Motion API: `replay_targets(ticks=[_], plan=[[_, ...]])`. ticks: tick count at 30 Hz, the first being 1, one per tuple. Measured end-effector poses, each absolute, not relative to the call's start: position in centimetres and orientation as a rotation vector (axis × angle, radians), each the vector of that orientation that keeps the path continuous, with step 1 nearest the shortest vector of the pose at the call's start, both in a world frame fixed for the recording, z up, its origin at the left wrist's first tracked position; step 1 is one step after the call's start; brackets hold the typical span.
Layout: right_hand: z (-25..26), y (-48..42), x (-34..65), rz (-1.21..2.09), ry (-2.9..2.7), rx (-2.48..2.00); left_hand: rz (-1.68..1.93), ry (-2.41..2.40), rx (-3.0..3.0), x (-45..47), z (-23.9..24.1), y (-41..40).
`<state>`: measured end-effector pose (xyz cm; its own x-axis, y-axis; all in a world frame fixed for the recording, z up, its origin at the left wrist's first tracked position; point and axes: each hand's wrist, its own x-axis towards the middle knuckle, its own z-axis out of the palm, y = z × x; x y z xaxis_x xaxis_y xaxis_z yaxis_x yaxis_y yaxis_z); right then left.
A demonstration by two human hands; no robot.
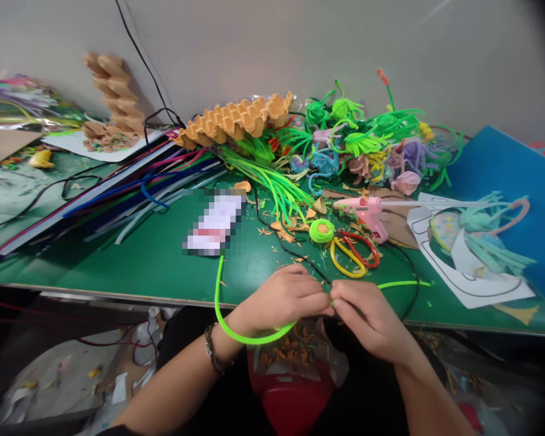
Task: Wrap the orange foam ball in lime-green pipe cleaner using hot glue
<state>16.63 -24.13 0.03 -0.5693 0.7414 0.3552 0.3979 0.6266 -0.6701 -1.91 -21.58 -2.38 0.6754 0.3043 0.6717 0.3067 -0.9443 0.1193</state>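
Note:
A bright green pipe cleaner [245,339] runs through both of my hands over the table's front edge. My left hand [290,293] is closed around it, and a long end curves below the wrist and up toward the blurred-out rectangle. Close beside it, my right hand [367,315] pinches the same pipe cleaner, its other end reaching out to the right. The fingertips nearly meet, and the stretch between them is mostly hidden. Just beyond the hands lie scissors [349,257] with one yellow and one red handle, next to a coiled green pipe cleaner [321,230].
A pink glue gun [367,213] lies behind the scissors, its black cord trailing. Pipe-cleaner bundles [272,181] and an egg carton [240,118] fill the back. White paper [472,290] and a blue board [504,175] lie right; a pixelated rectangle [218,224] lies left.

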Motion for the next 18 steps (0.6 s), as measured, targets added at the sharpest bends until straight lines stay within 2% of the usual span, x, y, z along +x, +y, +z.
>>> replay_targets(ticks=[3, 6, 15, 18], plan=[[0.01, -24.02, 16.67, 0.912, -2.164, -0.889, -1.109, -0.473, -2.840, -1.92, -2.14, -21.64], [0.02, -24.02, 16.57, 0.909, -2.122, -0.893, -1.172, -0.513, -2.833, -1.80, -2.24, -21.69], [-0.17, -23.88, 16.78, 0.278, -2.013, -0.878, -1.590, -0.741, -2.996, -1.83, -2.17, -21.83], [-0.11, -23.88, 16.93, 0.161, -1.999, -0.862, -1.686, -0.799, -3.039, -1.96, -1.77, -21.86]])
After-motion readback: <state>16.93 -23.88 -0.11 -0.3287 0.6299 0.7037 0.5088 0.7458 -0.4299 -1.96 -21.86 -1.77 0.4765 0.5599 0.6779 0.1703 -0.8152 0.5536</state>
